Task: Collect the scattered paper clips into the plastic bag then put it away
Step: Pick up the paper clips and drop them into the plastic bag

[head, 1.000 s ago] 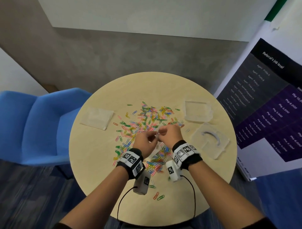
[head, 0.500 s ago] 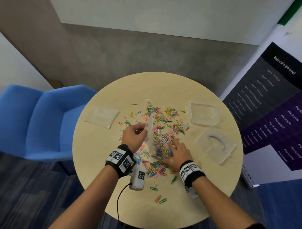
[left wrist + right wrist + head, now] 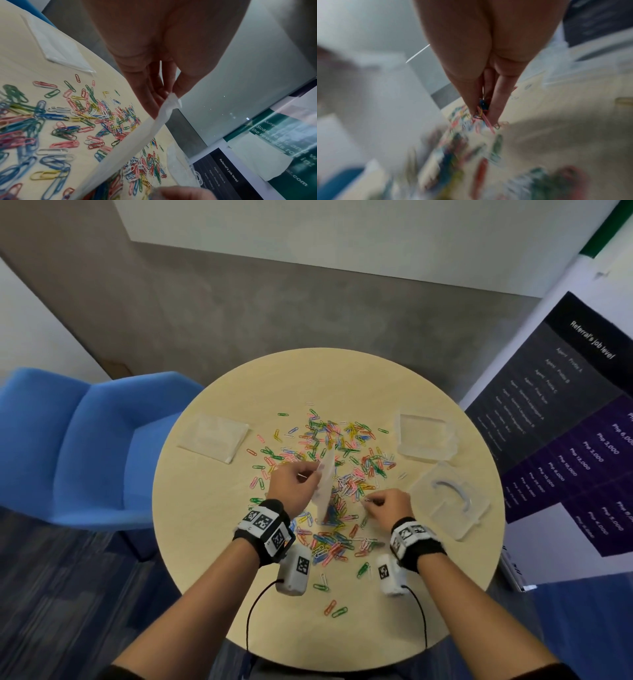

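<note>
Many coloured paper clips [image 3: 337, 460] lie scattered over the middle of the round wooden table [image 3: 212, 542]. My left hand [image 3: 298, 479] pinches the top edge of a clear plastic bag [image 3: 325, 484], which hangs down with its bottom among the clips. In the left wrist view the fingers [image 3: 178, 86] pinch the bag's corner [image 3: 171, 102]. To the right of the bag, my right hand [image 3: 385, 505] is curled just above the table. In the blurred right wrist view its fingertips [image 3: 493, 112] pinch a small bunch of paper clips [image 3: 483, 115].
A flat clear bag [image 3: 214, 436] lies at the table's left. A clear box [image 3: 424, 438] and its lid [image 3: 448, 501] sit at the right. A blue chair [image 3: 85, 446] stands left of the table, a dark poster [image 3: 565, 433] on the right.
The hands, together at the bag a second ago, have separated. My right hand went down flat onto the clips and now pinches some, slightly lifted. My left hand keeps the bag.
</note>
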